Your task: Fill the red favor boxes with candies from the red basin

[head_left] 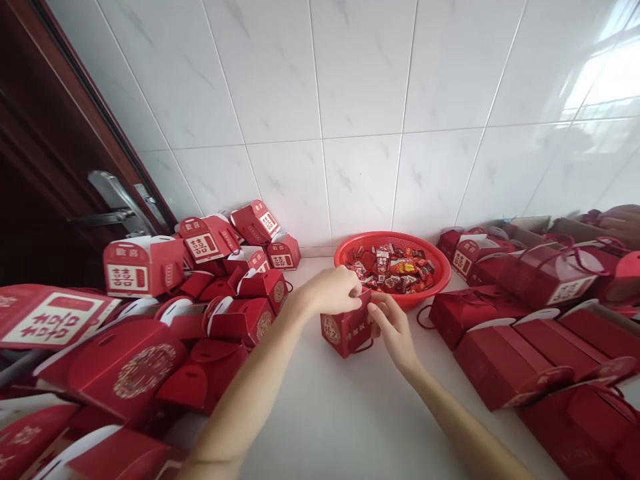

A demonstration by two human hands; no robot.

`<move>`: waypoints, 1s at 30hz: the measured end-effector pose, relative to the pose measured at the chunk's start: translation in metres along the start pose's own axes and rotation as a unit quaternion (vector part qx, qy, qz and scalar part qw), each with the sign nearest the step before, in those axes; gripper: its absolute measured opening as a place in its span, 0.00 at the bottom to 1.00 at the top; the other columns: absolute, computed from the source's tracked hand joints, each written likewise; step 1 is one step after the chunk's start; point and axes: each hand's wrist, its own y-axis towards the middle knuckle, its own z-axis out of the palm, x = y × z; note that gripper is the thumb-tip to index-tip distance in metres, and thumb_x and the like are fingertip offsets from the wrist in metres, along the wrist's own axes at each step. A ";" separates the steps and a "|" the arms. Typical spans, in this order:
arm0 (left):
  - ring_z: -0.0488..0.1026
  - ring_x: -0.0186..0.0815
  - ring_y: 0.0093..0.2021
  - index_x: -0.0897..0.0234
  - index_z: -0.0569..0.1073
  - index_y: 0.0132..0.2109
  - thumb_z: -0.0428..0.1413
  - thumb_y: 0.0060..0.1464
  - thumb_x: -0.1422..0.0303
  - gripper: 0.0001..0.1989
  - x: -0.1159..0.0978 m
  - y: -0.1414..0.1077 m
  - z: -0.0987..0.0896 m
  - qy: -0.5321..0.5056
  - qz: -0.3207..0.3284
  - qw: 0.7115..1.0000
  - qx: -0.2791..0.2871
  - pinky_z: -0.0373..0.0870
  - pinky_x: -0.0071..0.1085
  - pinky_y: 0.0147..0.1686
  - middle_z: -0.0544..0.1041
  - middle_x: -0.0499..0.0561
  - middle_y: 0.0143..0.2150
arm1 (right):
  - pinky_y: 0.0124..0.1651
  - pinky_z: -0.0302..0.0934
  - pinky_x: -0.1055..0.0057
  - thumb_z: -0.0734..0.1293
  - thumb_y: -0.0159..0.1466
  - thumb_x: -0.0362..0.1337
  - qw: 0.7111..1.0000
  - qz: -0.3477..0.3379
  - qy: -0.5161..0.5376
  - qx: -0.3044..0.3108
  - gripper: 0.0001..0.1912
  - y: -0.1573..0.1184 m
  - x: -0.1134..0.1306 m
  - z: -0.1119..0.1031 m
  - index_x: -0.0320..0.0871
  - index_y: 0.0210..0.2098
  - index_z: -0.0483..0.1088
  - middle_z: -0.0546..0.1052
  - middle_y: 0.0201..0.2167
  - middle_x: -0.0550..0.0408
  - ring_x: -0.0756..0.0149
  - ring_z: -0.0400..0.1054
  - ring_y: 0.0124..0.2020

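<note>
In the middle of the white surface stands a small red gift box [346, 332] with a round gold emblem and a cord handle hanging at its lower front. My left hand [334, 292] is closed over the top of it, fingers curled at the upper edge and the tips partly hidden. At its right upper edge, my right hand [393, 325] pinches the cardboard between thumb and fingers. Right behind the box sits a red plastic basket [440, 283] holding many wrapped candies [400, 267].
Piled on the left are many red gift boxes [145, 360], some with open tops. More red boxes [507, 357] stand in rows on the right, several with cord handles. A tiled wall [360, 180] rises behind. At far left is a dark door [40, 160] with a metal handle [113, 207].
</note>
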 end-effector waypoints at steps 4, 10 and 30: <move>0.59 0.31 0.23 0.62 0.63 0.24 0.52 0.55 0.60 0.15 0.004 -0.002 0.015 -0.097 0.018 0.993 0.060 0.50 0.31 0.24 0.65 0.45 0.22 | 0.23 0.57 0.73 0.67 0.62 0.54 1.000 -0.007 -0.014 -0.015 0.20 0.000 -0.004 -0.008 0.43 0.37 0.70 0.66 0.21 0.61 0.71 0.59 0.20; 0.59 0.33 0.25 0.62 0.60 0.24 0.45 0.61 0.65 0.16 0.008 -0.007 0.017 -0.098 0.037 0.992 0.071 0.52 0.29 0.27 0.59 0.45 0.21 | 0.22 0.53 0.73 0.64 0.65 0.55 1.000 0.002 -0.023 -0.001 0.20 0.001 -0.002 -0.013 0.43 0.38 0.69 0.64 0.19 0.62 0.70 0.57 0.19; 0.76 0.37 0.38 0.58 0.72 0.57 0.59 0.42 0.73 0.31 0.024 -0.017 0.015 -0.153 0.042 0.981 0.112 0.69 0.28 0.31 0.72 0.53 0.59 | 0.28 0.60 0.73 0.65 0.68 0.41 0.885 -0.315 -0.338 0.061 0.19 -0.027 0.001 0.001 0.44 0.57 0.66 0.70 0.28 0.57 0.71 0.62 0.23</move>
